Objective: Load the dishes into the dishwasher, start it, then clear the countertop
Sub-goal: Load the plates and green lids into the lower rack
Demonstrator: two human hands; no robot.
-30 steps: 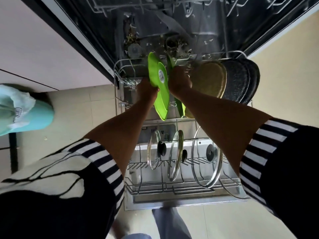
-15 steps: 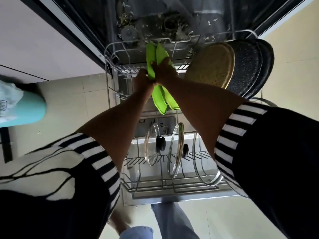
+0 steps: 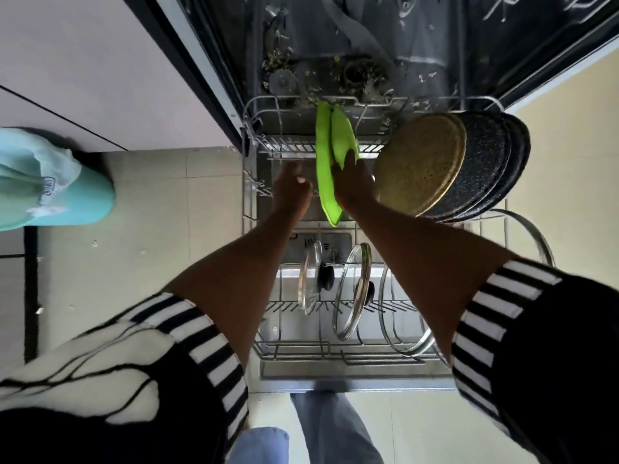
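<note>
Green plates (image 3: 323,145) stand in the lower rack (image 3: 284,144); my right hand (image 3: 355,185) grasps the right one, left hand (image 3: 291,192) hangs released. I'd seat it upright between tines before letting go.

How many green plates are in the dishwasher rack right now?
2, standing on edge side by side at the back of the rack: the left green plate, and the right green plate, held by the right hand. None looks hidden.

Right hand (image 3: 353,189) grips two green plates (image 3: 324,145) upright in the dishwasher rack (image 3: 284,146).
</note>
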